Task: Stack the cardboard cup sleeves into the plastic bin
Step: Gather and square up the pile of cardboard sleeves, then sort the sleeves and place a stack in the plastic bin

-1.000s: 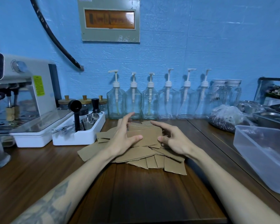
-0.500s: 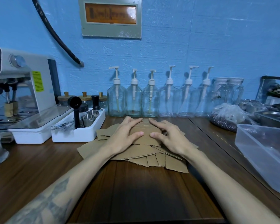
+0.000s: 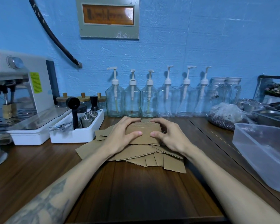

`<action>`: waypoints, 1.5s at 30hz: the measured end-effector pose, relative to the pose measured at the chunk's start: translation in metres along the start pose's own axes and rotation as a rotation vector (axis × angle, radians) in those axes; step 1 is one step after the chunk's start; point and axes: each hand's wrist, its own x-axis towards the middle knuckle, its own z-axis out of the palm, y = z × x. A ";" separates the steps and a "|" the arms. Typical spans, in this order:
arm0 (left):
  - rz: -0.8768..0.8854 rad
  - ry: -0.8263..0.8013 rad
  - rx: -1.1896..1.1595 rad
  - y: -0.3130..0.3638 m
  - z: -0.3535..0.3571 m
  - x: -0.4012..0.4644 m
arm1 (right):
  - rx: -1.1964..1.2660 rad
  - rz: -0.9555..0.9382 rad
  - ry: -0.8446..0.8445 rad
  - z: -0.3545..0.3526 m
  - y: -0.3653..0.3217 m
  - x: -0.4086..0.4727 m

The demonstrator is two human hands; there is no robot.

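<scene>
A loose heap of flat brown cardboard cup sleeves lies on the wooden counter in front of me. On top of it, a small bundle of sleeves is gripped from both sides. My left hand curls round its left end, thumb on the front face. My right hand curls round its right end, thumb also on the front. The clear plastic bin stands at the right edge of the counter with nothing visible inside.
A row of clear pump bottles lines the blue wall behind the heap. A white tray with metal cups and a tamper sits to the left, beside an espresso machine. A bag of beans and steel pans lie behind the bin.
My hands went from resting apart on the heap to closing in on a bundle of sleeves; the bundle is now squared up between both hands, fingers curled over its far edge.
</scene>
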 end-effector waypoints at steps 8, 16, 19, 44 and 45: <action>-0.020 -0.052 -0.012 -0.003 -0.003 -0.003 | 0.032 0.045 -0.007 -0.002 0.003 -0.001; 0.042 -0.064 0.055 -0.001 -0.004 -0.006 | -0.268 -0.044 -0.053 -0.002 -0.004 -0.005; 0.053 -0.054 0.028 0.000 -0.005 -0.006 | -0.365 -0.121 -0.044 -0.002 -0.011 -0.002; -0.081 -0.204 -0.166 0.070 0.034 0.009 | -0.392 0.161 0.029 -0.133 -0.029 -0.035; -0.065 -0.218 -0.182 0.078 0.045 0.013 | -0.398 0.177 0.049 -0.147 -0.027 -0.043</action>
